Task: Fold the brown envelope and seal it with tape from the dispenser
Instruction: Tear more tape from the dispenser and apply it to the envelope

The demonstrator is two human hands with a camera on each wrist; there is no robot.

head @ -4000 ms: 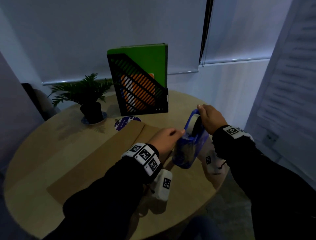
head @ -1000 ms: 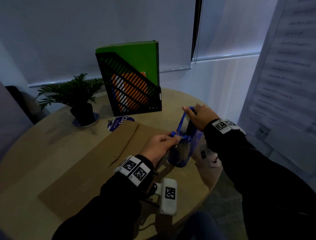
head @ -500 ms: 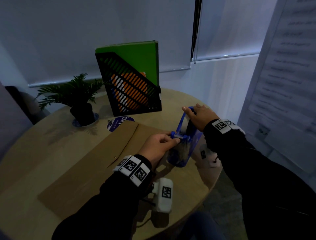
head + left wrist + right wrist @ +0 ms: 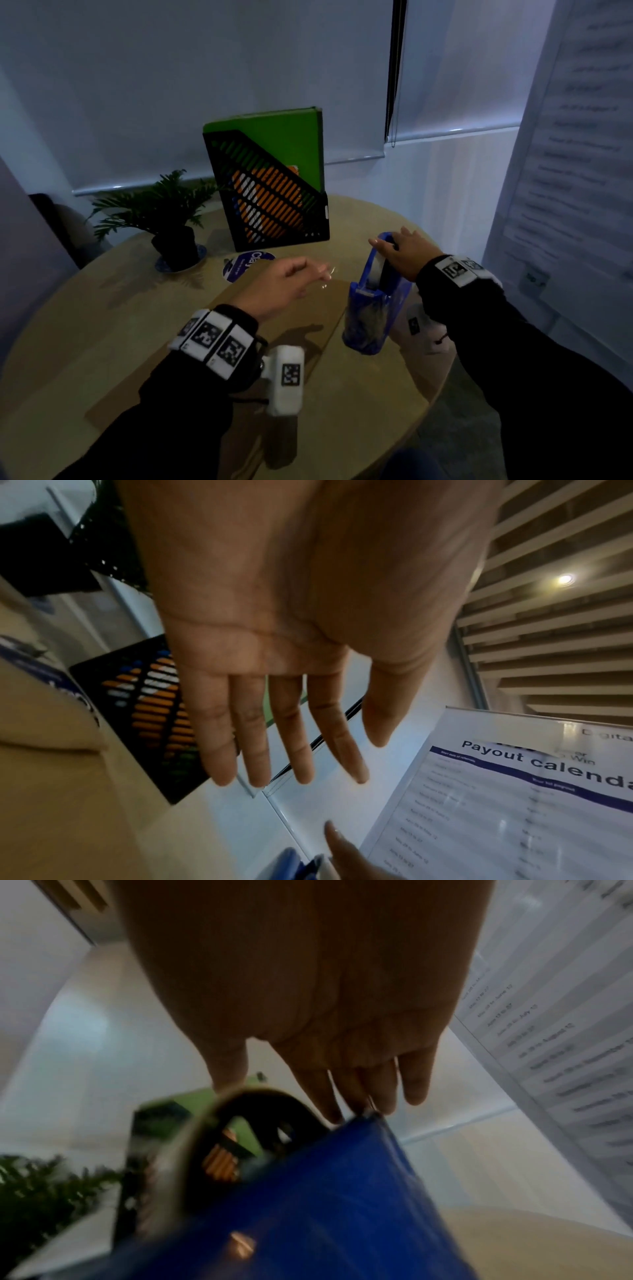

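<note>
The brown envelope (image 4: 315, 305) lies flat on the round table, partly under my left arm. Right of it stands the blue tape dispenser (image 4: 373, 308), its tape roll (image 4: 375, 270) upright in the frame. My right hand (image 4: 394, 246) holds the dispenser's top. In the right wrist view the thumb (image 4: 229, 1074) touches the roll and the fingers (image 4: 342, 1104) touch the blue body (image 4: 325, 1191). My left hand (image 4: 318, 274) hovers above the envelope, left of the dispenser. Its fingers (image 4: 291, 737) are straight and spread. A faint glint shows by the fingertips; I cannot tell whether it is tape.
A black magazine file (image 4: 274, 205) with a green folder (image 4: 291, 144) stands at the back of the table (image 4: 102, 308). A small potted plant (image 4: 171, 219) is at the back left, a round blue sticker (image 4: 246, 263) beside it. A printed board (image 4: 565, 171) stands close on the right.
My left hand has left the dispenser's cutter end and moved up and to the left over the envelope, with its fingers straightened. My right hand stays on the dispenser's top.
</note>
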